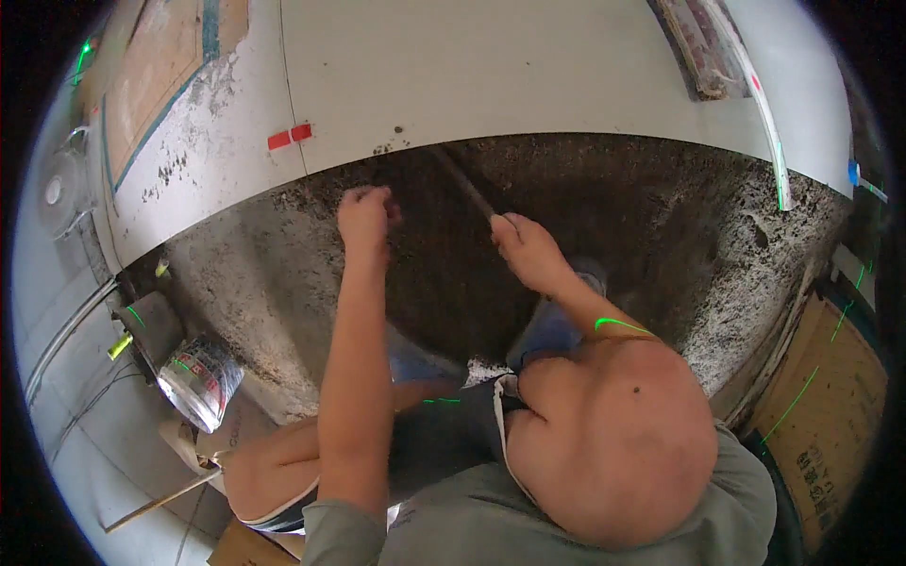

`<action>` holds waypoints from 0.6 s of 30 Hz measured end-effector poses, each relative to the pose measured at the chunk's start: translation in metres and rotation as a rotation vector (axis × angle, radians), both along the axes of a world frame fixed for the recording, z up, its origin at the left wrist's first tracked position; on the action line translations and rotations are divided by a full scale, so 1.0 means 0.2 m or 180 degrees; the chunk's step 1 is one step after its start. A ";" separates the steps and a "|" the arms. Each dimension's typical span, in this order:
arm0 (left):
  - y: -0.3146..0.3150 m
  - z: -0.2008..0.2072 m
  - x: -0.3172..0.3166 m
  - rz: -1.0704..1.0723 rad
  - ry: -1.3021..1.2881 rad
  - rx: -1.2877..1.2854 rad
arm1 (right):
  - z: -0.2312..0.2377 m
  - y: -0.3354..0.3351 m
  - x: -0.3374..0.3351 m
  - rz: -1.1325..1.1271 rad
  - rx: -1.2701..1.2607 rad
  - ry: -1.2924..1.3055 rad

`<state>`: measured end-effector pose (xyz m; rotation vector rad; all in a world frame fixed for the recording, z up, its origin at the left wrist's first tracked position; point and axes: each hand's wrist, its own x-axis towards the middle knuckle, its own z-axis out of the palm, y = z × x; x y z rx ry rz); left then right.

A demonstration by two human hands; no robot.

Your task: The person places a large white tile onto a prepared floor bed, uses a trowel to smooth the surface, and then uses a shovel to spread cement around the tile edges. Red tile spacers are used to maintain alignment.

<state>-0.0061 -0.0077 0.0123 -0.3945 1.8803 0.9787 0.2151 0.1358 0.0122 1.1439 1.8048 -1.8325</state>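
My right hand (529, 253) is closed round the near end of a thin, dark, stick-like tool (464, 181). The tool slants up and to the left, and its far end fades into the dark edge under the pale board, so its tip cannot be made out. My left hand (364, 221) hovers over the dark, dirt-covered surface (429, 274), left of the tool and apart from it. Its fingers are curled in, and whatever they may hold is hidden. Beyond both hands lies the large pale board (425, 71) with a curved-looking near edge.
Two red tape pieces (289, 137) stick to the board. A dark slab (694, 52) and a white strip (769, 132) lie at its right. A bucket (200, 382) stands at the lower left, near a thin wooden stick (160, 500). Cardboard (816, 424) is at the right.
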 end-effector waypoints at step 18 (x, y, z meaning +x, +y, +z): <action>0.02 0.00 -0.01 0.0639 0.0359 0.0343 | -0.09 -0.15 0.08 -0.0080 -0.0188 -0.0206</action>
